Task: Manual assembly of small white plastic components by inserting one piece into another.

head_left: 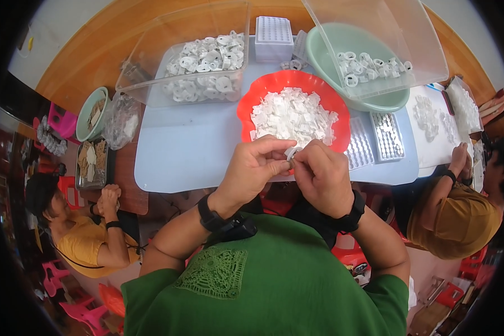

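Observation:
Between thumb and fingers, my left hand [252, 168] pinches a small white plastic part [291, 152] with a rounded rim. My right hand [325, 176] is closed right beside it, fingertips against the part's right side; whatever they grip is hidden by the fingers. Both hands are over the near edge of a red scalloped bowl [245, 115], which holds a heap of small white plastic pieces [294, 115]. A clear bin [145, 92] at the far left contains many round white parts [207, 59]. Similar ring-shaped parts [369, 67] lie in a tilted clear bin [425, 50] at the far right.
The tilted bin rests on a green basin [325, 47]. A white rack box [274, 39] stands at the back; trays of small round pieces [386, 137] lie right of the bowl. People in yellow [89, 241] and brown [453, 218] tops sit either side of the blue-white tabletop [179, 145].

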The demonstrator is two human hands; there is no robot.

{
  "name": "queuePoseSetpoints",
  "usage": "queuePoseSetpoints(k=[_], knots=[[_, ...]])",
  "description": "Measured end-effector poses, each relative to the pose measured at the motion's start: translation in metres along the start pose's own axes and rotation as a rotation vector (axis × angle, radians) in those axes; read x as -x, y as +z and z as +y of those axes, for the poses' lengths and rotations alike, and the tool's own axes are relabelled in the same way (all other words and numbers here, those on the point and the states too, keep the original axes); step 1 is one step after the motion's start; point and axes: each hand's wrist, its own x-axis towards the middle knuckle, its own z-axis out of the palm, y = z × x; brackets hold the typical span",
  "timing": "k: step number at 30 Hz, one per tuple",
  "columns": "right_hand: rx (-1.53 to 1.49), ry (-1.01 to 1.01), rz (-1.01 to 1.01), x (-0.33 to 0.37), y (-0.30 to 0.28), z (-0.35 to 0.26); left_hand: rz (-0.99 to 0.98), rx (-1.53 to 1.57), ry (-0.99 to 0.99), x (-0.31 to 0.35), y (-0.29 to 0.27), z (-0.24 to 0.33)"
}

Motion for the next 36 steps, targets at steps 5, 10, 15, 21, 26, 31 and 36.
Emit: queuePoseSetpoints(k=[5, 10, 15, 21, 26, 31, 36], knots=[[-0.190, 0.092, -0.047, -0.002, -0.005, 0.005, -0.008, -0.010, 0.010, 0.000, 0.001, 0.003], [-0.094, 0.064, -0.019, -0.003, -0.006, 0.004, -0.009, -0.087, 0.042, -0.004, 0.002, 0.005], [-0.072, 0.075, -0.004, 0.000, -0.007, 0.003, -0.007, -0.042, -0.013, -0.004, 0.004, 0.004], [-0.031, 0.070, 0.016, 0.003, -0.001, 0.007, -0.028, 0.016, 0.015, -0.007, 0.006, -0.001], [0.084, 0.045, 0.031, 0.007, 0.002, 0.007, -0.021, -0.081, 0.042, -0.007, 0.008, -0.002], [0.002, 0.034, 0.049, 0.007, 0.002, 0.012, -0.036, -0.118, 0.095, -0.009, 0.006, -0.004], [0.032, 0.029, -0.023, 0.008, 0.000, 0.016, -0.023, -0.135, 0.021, -0.009, 0.007, -0.003]])
